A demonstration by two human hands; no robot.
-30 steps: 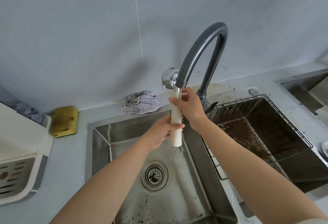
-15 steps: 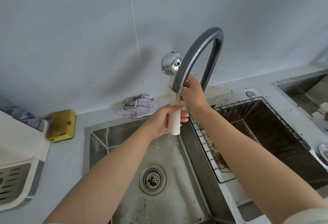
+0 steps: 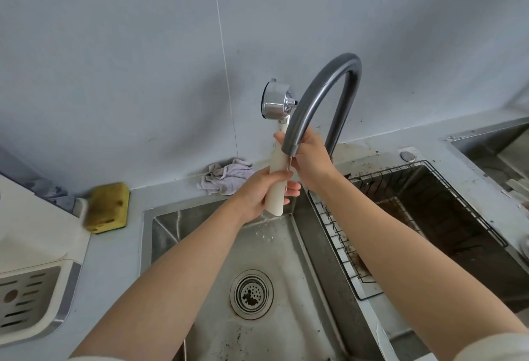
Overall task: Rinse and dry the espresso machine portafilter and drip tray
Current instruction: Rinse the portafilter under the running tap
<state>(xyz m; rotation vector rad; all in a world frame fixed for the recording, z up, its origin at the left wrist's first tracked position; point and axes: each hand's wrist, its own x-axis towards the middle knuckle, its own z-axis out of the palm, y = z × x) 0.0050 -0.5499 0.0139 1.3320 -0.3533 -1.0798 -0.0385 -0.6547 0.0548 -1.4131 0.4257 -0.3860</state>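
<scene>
Portafilter [image 3: 278, 161] centre frame, standing almost upright: chrome head at the top, leaning a touch toward the upper left, cream handle running down, butt end over the back of the sink [image 3: 147, 234]. Left hand [image 3: 256, 190] wraps the lower handle, fingers curled right round it. Right hand [image 3: 310, 160] curls round the upper handle, fingertips showing on its left side, partly hidden by the faucet [image 3: 320, 97]. The spout's mouth sits just beside the handle on the right, a thin stream running down along it. Tiled wall behind the head. Below, open basin down to the drain [image 3: 251, 293]. To the right, past the divider, a wire rack [image 3: 329, 219] in the second basin. Drip tray [image 3: 27, 300] far lower left, well apart. Sponge [image 3: 107, 207] and crumpled cloth [image 3: 226, 176] on the counter behind the sink.
</scene>
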